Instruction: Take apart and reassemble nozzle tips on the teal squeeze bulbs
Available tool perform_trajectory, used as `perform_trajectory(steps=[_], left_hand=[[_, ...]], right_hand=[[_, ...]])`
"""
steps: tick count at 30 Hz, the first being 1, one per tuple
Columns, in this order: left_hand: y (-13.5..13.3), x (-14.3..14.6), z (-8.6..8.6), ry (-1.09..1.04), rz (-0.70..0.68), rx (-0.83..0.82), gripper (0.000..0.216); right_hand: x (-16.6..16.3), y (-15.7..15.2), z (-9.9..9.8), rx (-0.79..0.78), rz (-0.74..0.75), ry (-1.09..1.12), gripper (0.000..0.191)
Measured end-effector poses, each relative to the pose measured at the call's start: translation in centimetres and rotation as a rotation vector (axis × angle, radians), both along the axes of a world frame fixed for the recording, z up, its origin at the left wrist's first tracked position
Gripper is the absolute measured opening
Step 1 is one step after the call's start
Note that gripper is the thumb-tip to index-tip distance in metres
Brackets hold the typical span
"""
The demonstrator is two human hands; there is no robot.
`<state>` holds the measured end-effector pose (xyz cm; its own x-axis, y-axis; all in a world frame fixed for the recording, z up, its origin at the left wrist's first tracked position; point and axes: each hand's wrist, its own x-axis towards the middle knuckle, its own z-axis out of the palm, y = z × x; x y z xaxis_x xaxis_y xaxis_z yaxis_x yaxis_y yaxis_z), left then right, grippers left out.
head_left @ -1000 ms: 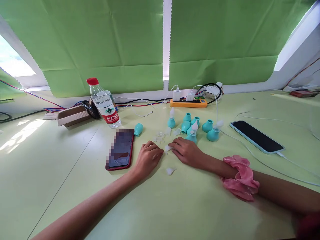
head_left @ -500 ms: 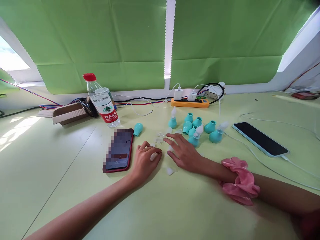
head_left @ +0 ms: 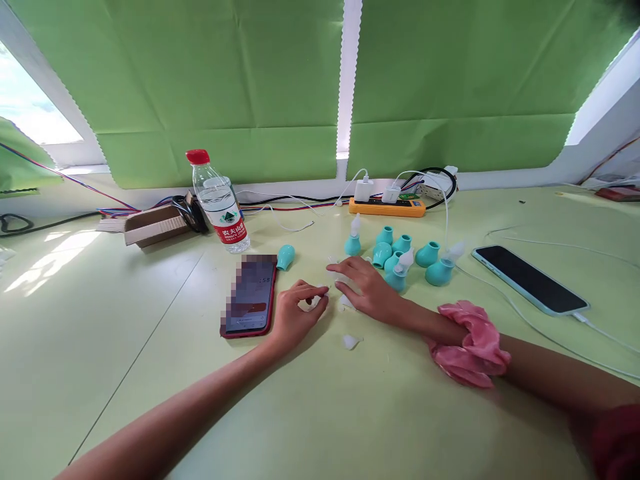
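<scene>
My left hand (head_left: 296, 312) rests on the table with thumb and forefinger brought together in a pinch. Something small and whitish shows at their tips, too little of it to name. Just right of it, my right hand (head_left: 369, 287) is open, fingers stretched over small clear plastic pieces that it partly hides. A translucent white cone-shaped piece (head_left: 350, 342) lies nearer to me. Beyond the right hand several turquoise rubber bulbs (head_left: 381, 254) stand or lie; a few carry translucent tips, such as the bulb (head_left: 353, 245) at the back. Another bulb (head_left: 285, 257) lies alone beside the red-cased phone.
The red-cased phone (head_left: 250, 297) lies left of my left hand. Behind it stand a water bottle (head_left: 225, 213) and an open cardboard box (head_left: 157, 227). An orange power strip (head_left: 387, 207) sits at the back; a charging phone (head_left: 530, 280) and its cable are on the right.
My left thumb and forefinger have drawn together, and the white piece beneath them no longer shows there. My right hand stays over the clear pieces. The whole view has shifted slightly.
</scene>
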<state>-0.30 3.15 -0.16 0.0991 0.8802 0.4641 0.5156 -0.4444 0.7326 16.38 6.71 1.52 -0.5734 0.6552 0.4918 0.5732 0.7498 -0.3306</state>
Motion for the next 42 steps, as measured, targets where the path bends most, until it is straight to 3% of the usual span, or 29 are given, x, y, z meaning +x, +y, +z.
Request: perform_trajectory(steps=[5, 8, 11, 14, 19, 25, 29, 37, 42], left_hand=[[-1.2, 0.8, 0.3, -0.089, -0.045, -0.038, 0.011], [-2.2, 1.4, 0.4, -0.203, -0.094, -0.086, 0.007], [-2.4, 1.7, 0.3, -0.344, -0.118, -0.211, 0.004], [-2.1, 1.7, 0.1, -0.445, -0.133, -0.369, 0.007], [-1.9, 1.6, 0.2, -0.406, -0.224, -0.337, 0.007], [-2.2, 1.6, 0.2, -0.211, -0.174, -0.188, 0.008], [-2.1, 1.6, 0.0, -0.152, -0.131, -0.172, 0.01], [-2.3, 1.8, 0.4, -0.115, -0.143, -0.111, 0.01], [-2.3, 1.8, 0.3, -0.096, -0.147, -0.119, 0.011]], right_hand=[[1.8, -4.2, -1.0, -0.278, 0.018, 0.42, 0.026], [1.8, -6.0, -1.8, -0.405, 0.145, 0.544, 0.03], [1.7, -6.1, -2.2, -0.471, 0.209, 0.579, 0.027], [1.6, -5.4, -2.2, -0.626, 0.128, 0.586, 0.022], [1.8, -4.4, -2.6, -0.851, 0.08, 0.662, 0.022], [1.7, -4.4, -2.4, -0.881, 0.086, 0.686, 0.015], [1.5, -4.9, -2.1, -0.923, 0.041, 0.687, 0.024], [1.4, -4.6, -2.3, -0.741, 0.033, 0.785, 0.013], [1.2, -4.7, -2.2, -0.885, -0.002, 0.777, 0.023]])
